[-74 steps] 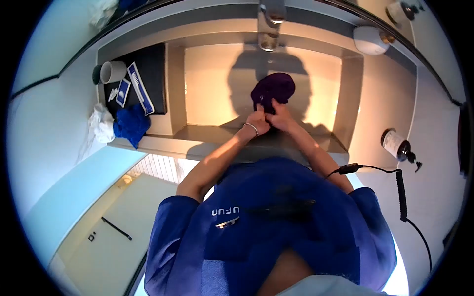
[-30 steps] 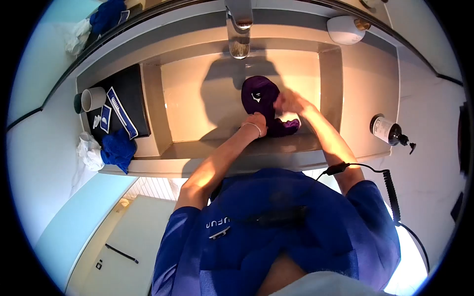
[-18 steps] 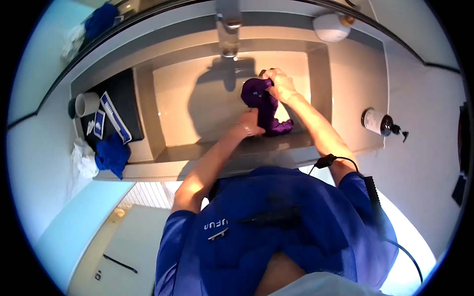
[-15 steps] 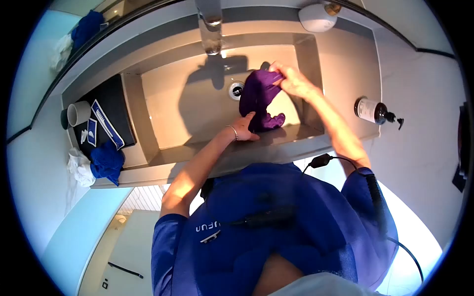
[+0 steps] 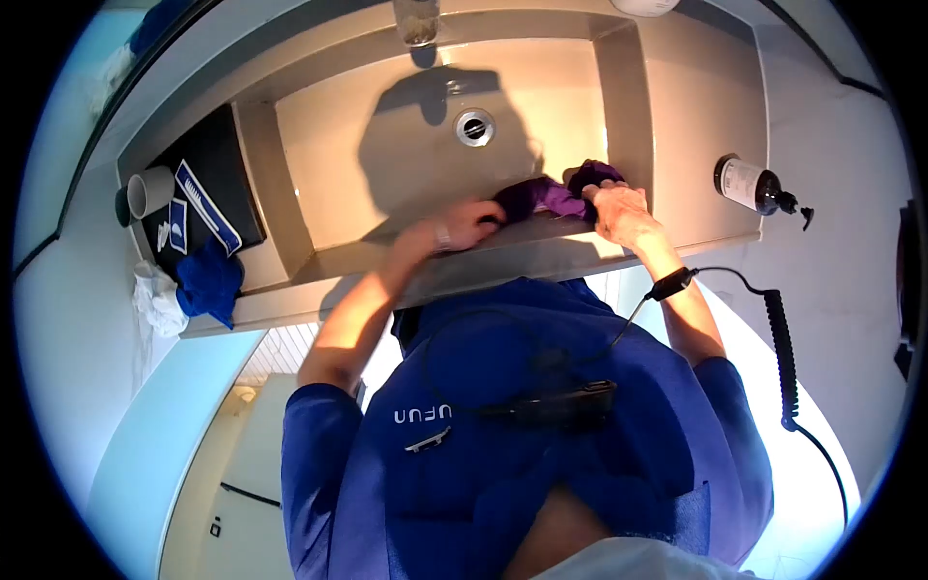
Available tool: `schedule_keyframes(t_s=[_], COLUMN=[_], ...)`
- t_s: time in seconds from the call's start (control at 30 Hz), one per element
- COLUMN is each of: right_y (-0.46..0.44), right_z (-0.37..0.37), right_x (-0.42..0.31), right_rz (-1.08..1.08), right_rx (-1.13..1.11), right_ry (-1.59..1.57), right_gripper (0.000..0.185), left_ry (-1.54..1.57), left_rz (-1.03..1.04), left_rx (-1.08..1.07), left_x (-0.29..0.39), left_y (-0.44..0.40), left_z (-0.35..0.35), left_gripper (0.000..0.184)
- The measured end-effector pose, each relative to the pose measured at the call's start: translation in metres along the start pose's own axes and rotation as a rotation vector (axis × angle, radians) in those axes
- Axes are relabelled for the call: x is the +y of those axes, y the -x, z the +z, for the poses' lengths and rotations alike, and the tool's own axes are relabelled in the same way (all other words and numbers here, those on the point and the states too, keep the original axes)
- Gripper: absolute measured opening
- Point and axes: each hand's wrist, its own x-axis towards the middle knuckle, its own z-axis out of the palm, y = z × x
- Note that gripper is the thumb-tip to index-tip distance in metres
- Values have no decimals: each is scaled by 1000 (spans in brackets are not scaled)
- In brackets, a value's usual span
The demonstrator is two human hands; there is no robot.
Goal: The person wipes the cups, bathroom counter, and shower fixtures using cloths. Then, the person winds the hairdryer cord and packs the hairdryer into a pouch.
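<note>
Two-handed, grasping purple cloth (image 5: 558, 199) by opposite ends, drawn sideways between left hand (image 5: 468, 225) and right hand (image 5: 623, 215), within the sink (image 5: 333, 263).

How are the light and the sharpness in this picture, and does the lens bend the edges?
Head view: warm light on the basin, with a broad dark shadow across its middle; head view: the left hand looks slightly blurred, the print on the pump bottle is too small to read; head view: counter edges bow, picture corners are black, lower right glares white.
</note>
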Motion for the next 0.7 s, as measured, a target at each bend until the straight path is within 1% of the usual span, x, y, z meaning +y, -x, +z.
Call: schedule_keyframes(t_s=[0.03,0.07,0.13,0.2,0.23,0.27,0.3,0.33,0.37,0.4,0.43,0.47,0.5,0.53,0.6,0.63,0.67,0.7], right_y=[-1,-2,-8,-28,-27,-22,-19,-15,-13,-12,-10,-7,-2,5,35,41,45,52], right_z=[2,2,4,14,10,5,-1,-7,-12,-13,-12,-13,-15,-21,-53,-62,-70,-80], right_x=[-12,-30,-62,-102,-125,-139,-140,-140,-139,-131,-114,-97,-78,-60,-37,-28,-20,-10], right_rz=[-48,-94,-275,-440,-498,-557,-558,-627,-695,-694,-707,-719,-724,-721,-571,-401,-234,-196], right_rx=[15,32,80,28,70,115,125,88,51,56,68,79,160,244,343,306,274,381], right_ry=[-55,-109,-232,-317,-334,-349,-350,-419,-485,-480,-550,-619,-593,-564,-545,-472,-402,-415], right_gripper=[42,41,47,46,45,45,45,43,41,41,41,40,39,39,39,38,37,37], left_ry=[5,59,-46,36,28,-9,-45,-111,-94,-81,-34,14,-131,-120,-4,-128,-258,-144], left_rz=[22,-67,-212,-488,-487,-566,-646,-579,-660,-740,-368,-297,-234,-54,-57,75,206,-56], left_rx=[19,5,123,140,145,159,170,192,123,50,59,46,-104,-64,-54,68,192,92], left_x=[-4,-9,-10,-43,-43,-43,-44,-55,-42,-28,-18,-3,-5,12,31,23,37,49], left_y=[35,72,137,177,179,180,181,171,142,112,87,55,13,-19,-72,-97,-102,-106], left_z=[-17,-35,-57,-65,-66,-69,-71,-62,-54,-45,-41,-31,-15,-3,18,41,39,34], left_gripper=[25,26,23,23,23,24,26,29,28,28,30,34,34,33,41,46,52,58])
